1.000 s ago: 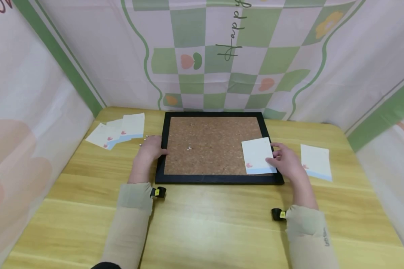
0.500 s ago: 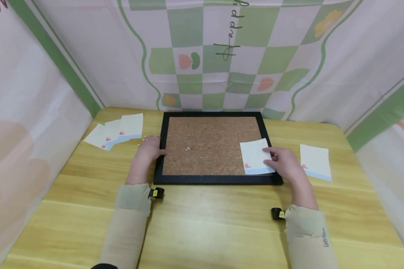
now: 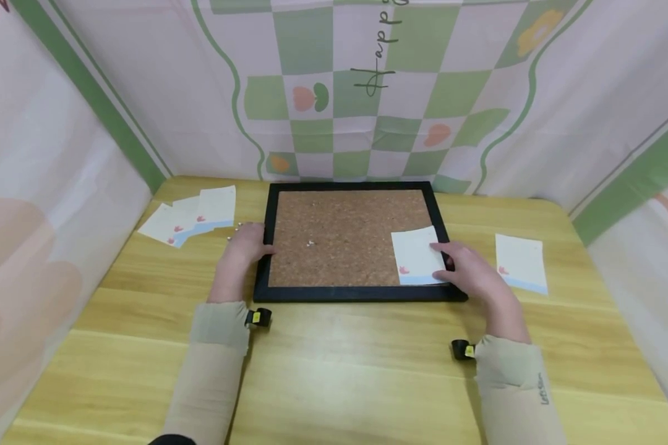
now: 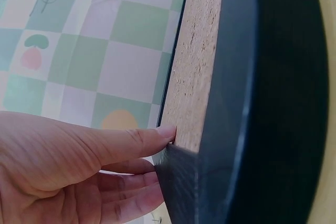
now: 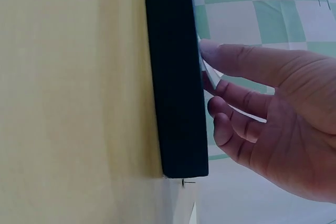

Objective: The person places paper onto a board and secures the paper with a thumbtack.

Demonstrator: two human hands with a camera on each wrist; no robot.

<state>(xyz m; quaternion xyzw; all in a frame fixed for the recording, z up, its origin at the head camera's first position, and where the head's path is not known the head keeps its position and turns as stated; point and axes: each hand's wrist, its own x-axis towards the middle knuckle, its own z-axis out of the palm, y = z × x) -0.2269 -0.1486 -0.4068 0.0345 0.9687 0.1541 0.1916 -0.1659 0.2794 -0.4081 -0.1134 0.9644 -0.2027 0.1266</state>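
Observation:
A cork board (image 3: 334,241) with a black frame lies on the table. My left hand (image 3: 245,243) grips its left side, thumb over the frame's edge and fingers against the outer side, as the left wrist view shows. Over the board's lower right part is a square note sheet (image 3: 414,253) with a pink motif and a blue bottom band. My right hand (image 3: 470,269) holds this sheet by its right edge, thumb and index finger apart along it. In the right wrist view the sheet's lifted edge (image 5: 211,73) shows between thumb and index finger of the right hand (image 5: 278,93).
Several matching note sheets (image 3: 186,216) overlap at the table's back left. Another note sheet (image 3: 521,262) lies right of the board. Small white pins (image 3: 311,243) show on the cork, and more lie beside the left hand. A printed cloth (image 3: 356,93) hangs behind.
The note sheet has shifted slightly left over the cork, and the right hand has come along with it, its index finger now farther over the sheet. The left hand stays on the frame.

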